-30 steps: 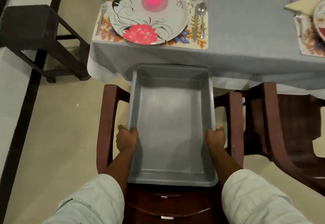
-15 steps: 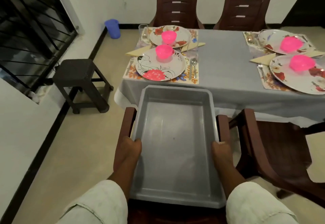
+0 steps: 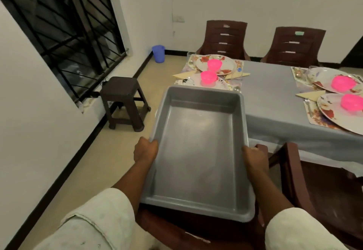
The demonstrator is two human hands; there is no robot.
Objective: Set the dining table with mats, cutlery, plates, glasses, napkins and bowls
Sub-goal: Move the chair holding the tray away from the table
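An empty grey plastic tray [image 3: 198, 151] is held up in front of me over a brown chair. My left hand [image 3: 145, 150] grips its left rim and my right hand [image 3: 255, 157] grips its right rim. Beyond it stands the dining table [image 3: 271, 100] under a grey cloth. On the table are flowered plates [image 3: 216, 64] on patterned mats, pink bowls [image 3: 208, 76] on the plates, folded cream napkins [image 3: 310, 95] and some cutlery. The tray hides the near edge of the closest place setting.
A dark stool [image 3: 122, 102] stands by the left wall under a barred window. A blue bin [image 3: 158, 53] sits in the far corner. Two brown chairs [image 3: 225, 38] stand behind the table, another [image 3: 318, 181] at my right.
The tray has risen off the chair seat and tilted toward the left. My view has lifted from the chair to the whole room. Both hands keep their hold on the rims.
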